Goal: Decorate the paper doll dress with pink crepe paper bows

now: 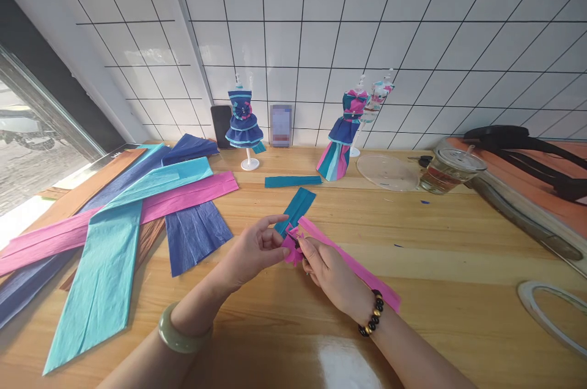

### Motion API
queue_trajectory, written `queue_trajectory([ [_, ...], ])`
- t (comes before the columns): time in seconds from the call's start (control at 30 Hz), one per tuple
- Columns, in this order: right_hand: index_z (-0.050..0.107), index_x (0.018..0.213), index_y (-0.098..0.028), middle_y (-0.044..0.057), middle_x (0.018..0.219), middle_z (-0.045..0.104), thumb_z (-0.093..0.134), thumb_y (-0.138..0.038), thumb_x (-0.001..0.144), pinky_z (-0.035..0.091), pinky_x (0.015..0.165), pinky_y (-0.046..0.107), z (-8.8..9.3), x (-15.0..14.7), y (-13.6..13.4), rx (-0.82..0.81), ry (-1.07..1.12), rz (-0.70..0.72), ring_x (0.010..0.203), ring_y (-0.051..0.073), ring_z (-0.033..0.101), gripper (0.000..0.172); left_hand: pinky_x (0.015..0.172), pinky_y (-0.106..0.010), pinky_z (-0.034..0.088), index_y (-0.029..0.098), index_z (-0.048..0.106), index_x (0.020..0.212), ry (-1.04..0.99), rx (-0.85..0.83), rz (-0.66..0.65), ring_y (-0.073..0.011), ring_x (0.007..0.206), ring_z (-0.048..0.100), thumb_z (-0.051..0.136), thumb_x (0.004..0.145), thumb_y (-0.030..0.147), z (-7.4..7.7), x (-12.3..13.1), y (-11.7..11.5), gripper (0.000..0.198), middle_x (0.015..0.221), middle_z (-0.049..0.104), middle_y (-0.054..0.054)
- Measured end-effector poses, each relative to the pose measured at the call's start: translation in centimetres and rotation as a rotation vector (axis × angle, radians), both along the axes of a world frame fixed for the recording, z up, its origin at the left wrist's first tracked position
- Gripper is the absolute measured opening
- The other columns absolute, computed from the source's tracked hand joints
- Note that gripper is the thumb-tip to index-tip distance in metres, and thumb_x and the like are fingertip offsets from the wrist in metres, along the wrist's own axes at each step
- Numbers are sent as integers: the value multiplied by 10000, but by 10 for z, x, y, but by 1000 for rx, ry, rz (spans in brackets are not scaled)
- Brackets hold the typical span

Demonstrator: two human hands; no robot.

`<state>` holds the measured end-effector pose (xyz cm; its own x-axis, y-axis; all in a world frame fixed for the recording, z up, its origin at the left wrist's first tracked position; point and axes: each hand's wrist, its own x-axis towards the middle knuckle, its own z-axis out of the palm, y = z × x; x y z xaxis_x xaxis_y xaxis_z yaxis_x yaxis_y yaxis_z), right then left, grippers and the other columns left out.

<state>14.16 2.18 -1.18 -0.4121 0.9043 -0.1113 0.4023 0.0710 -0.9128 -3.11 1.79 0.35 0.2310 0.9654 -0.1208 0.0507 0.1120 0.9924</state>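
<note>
Between my hands is a small, crumpled pink crepe-paper piece (pixel 293 252), ruffled like a flower, with a dark spot at its middle that I cannot make out. My left hand (pixel 254 249) pinches its left edge between thumb and fingers. From the right, my right hand (pixel 328 270) closes thumb and fingers on the same piece; its fingertips are partly hidden. Just behind lies a teal crepe-paper strip (pixel 300 202). A long pink strip (pixel 353 260) runs along the table past my right hand, partly beneath it.
Crepe-paper strips (pixel 114 260) overlap at left, beside a blue pleated piece (pixel 197 239). Along the wall stand a blue paper dress (pixel 245 123) on a stand, a multicoloured dress (pixel 343 135), and phones (pixel 280 126). A lidded cup (pixel 452 169), clear disc (pixel 387 172) and white ring (pixel 527 300) sit right.
</note>
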Motion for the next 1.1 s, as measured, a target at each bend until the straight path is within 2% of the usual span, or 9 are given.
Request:
queue_trajectory([
  [0.23, 503, 726, -187, -36, 601, 415, 236, -522, 910, 329, 533, 211, 3, 1, -1, 16, 2, 42, 532, 91, 379, 466, 640, -293, 405, 159, 399, 1228, 30, 11, -33, -135, 649, 546, 627, 716, 170, -4, -1, 0, 560, 670, 541, 24],
  [0.6, 389, 657, -196, -51, 550, 377, 238, -522, 909, 303, 483, 207, -1, 0, 0, 5, -4, 32, 479, 82, 346, 439, 629, -280, 400, 142, 424, 1205, 25, 32, -43, -125, 637, 536, 628, 714, 167, 0, -2, 1, 532, 674, 562, 13],
  [0.93, 447, 683, -185, -52, 551, 359, 215, -525, 913, 289, 472, 202, 0, 1, 1, -5, -7, 54, 476, 76, 327, 471, 643, -286, 411, 167, 411, 1216, -21, 46, -49, -135, 661, 557, 626, 738, 200, -2, -5, 2, 525, 689, 575, 10],
  [1.1, 394, 653, -190, -55, 539, 358, 220, -531, 910, 291, 475, 203, 1, 0, 1, 3, -8, 38, 471, 75, 336, 461, 645, -286, 415, 168, 408, 1217, -35, 36, -38, -143, 673, 570, 637, 731, 206, -1, -5, 2, 539, 692, 581, 8],
])
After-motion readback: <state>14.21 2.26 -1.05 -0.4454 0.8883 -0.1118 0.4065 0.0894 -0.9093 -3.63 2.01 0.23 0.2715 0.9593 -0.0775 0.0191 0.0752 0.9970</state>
